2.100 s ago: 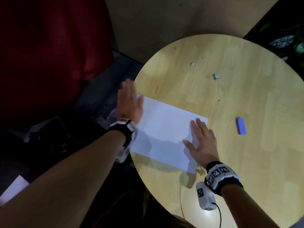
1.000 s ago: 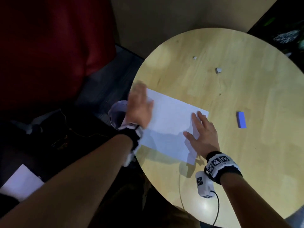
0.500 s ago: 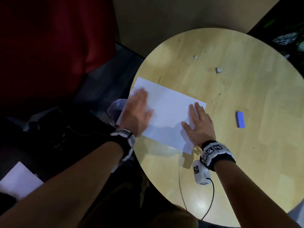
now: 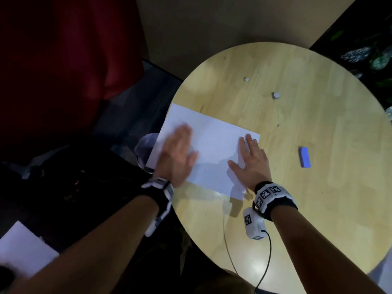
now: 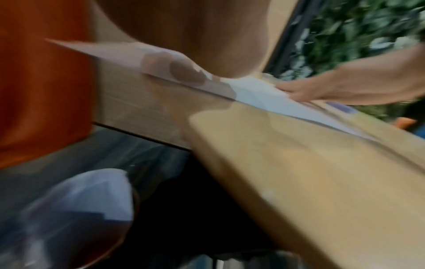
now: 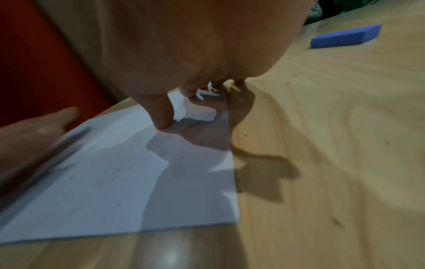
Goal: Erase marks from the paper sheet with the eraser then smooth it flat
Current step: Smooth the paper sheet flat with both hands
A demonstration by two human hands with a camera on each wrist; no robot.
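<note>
A white paper sheet [image 4: 214,143] lies at the left edge of the round wooden table [image 4: 297,209], its left end hanging past the rim. My left hand [image 4: 178,153] lies flat on the sheet's left part, fingers straight and blurred. My right hand [image 4: 252,160] presses flat on the sheet's right end, fingers spread. In the right wrist view the thumb [image 6: 161,116] touches the paper [image 6: 115,182]. The blue eraser [image 4: 304,157] lies alone on the wood to the right of my right hand, also seen as the eraser [image 6: 345,36] beyond my palm.
Two small whitish scraps [image 4: 275,95] [image 4: 246,79] lie on the far part of the table. A bin with a clear bag [image 4: 146,149] stands below the table's left edge. Another white sheet [image 4: 21,249] lies on the dark floor. A red curtain [image 4: 63,60] hangs at the left.
My left hand has slid from the sheet's far left corner back toward me across the paper. The right hand has stayed pressed on the right end. The sheet's far left corner now shows.
</note>
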